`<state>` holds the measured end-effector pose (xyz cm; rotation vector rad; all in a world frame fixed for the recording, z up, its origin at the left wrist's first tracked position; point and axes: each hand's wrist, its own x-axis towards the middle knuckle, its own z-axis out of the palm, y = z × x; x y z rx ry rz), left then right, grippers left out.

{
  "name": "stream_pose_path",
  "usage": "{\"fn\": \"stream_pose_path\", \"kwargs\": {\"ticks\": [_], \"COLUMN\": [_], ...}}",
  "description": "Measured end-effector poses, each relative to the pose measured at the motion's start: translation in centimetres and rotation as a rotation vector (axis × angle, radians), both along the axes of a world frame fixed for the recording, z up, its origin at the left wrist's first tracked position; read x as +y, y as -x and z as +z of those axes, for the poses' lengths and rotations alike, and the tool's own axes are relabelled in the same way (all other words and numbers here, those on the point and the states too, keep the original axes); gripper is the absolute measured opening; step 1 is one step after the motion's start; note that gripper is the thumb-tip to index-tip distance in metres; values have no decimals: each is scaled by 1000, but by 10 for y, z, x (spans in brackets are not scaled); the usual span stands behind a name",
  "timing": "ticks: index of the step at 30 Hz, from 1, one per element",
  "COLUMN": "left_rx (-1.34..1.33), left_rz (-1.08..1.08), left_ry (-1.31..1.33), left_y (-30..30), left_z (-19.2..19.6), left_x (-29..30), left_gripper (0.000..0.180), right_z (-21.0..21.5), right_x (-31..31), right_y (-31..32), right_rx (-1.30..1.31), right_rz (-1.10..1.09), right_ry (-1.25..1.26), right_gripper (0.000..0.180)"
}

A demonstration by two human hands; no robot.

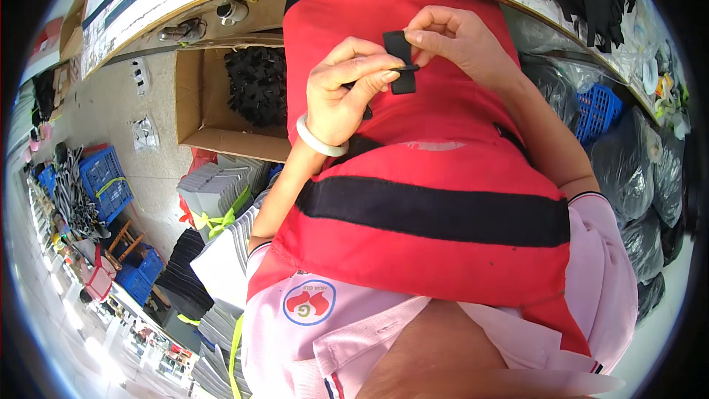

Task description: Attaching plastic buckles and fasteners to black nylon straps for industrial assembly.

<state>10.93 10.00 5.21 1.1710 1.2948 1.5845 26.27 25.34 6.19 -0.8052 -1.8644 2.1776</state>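
While left fingers (373, 66) pinch black strap (399, 46) | right fingers (426, 39) pinch its edge

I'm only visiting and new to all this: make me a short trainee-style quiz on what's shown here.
1. What is in the grip of both the left hand and the right hand? A) a blue basket; B) a black strip; C) a white cup.
2. True or false: the open cardboard box holds black pieces.
3. Which wrist wears the pale bangle?

Key: 1 B; 2 true; 3 the left.
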Motion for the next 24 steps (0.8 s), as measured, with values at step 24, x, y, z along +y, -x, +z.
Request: {"fn": "stream_pose_path", "kwargs": {"ticks": [24], "left_rx": [110], "left_rz": [337], "left_ry": [363], "left_y": [58], "left_z": [6], "left_x": [-85], "left_gripper": [16], "right_z": [-45], "right_x": [-36], "right_y": [54], "right_rx": [1], "right_rz": [180], "right_ry": [155], "right_gripper": [15]}}
